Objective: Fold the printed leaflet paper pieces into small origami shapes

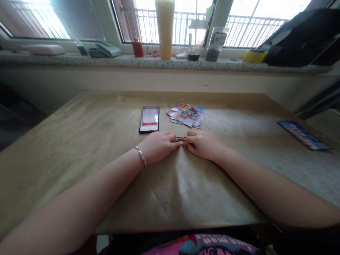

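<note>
Between my fingertips, low on the table, lies a small narrow strip [181, 139] with red and dark colouring. It looks like folded printed paper, but most of it is hidden by my fingers. My left hand [159, 146], with a silver bangle at its wrist, is closed on the strip's left end. At the right end, my right hand [204, 144] pinches it with bent fingers. Just beyond the hands is a loose pile of colourful printed sheets [189, 115]. A phone [149, 124] with a lit screen lies beyond my left hand.
The table [79, 141] has a tan cover, creased in front of my hands. A blue printed packet [302, 135] lies at the right edge. On the granite windowsill [106, 63] stand a tall yellowish cylinder [166, 32], a red jar [137, 47] and a clear container [214, 46].
</note>
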{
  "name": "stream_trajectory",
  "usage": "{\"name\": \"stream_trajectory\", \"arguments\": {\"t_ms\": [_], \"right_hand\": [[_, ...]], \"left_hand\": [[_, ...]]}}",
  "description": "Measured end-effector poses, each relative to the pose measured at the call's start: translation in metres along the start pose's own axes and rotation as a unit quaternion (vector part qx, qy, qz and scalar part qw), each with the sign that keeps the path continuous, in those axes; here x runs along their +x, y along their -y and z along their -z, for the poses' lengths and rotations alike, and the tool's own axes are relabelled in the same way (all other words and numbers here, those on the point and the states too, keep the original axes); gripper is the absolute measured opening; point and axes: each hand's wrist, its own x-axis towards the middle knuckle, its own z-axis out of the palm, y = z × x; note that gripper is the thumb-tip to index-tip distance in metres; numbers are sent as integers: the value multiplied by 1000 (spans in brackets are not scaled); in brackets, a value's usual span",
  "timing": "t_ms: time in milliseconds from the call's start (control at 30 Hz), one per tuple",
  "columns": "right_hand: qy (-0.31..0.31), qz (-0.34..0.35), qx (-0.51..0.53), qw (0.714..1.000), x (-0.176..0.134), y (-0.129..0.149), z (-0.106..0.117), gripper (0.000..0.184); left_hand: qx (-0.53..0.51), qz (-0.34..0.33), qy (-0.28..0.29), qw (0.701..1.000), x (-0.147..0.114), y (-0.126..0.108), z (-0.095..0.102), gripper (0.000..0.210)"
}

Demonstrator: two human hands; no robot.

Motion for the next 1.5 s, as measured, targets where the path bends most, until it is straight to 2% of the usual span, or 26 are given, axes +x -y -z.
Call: {"name": "stream_trajectory", "arguments": {"t_ms": [433,900,1133,1500], "right_hand": [[62,-42,-29,997,-1,4,13,23],[35,-35,-4,999,-5,-3,11,21],[45,-36,6,998,-5,-3,14,21],[52,-24,12,998,-6,-7,16,21]], "left_hand": [[1,18,15,1000,0,2,5,21],[-14,39,36,998,-4,5,9,22],[-26,57,75,995,-5,9,14,22],[-74,84,90,990,-10,10,13,31]]}}
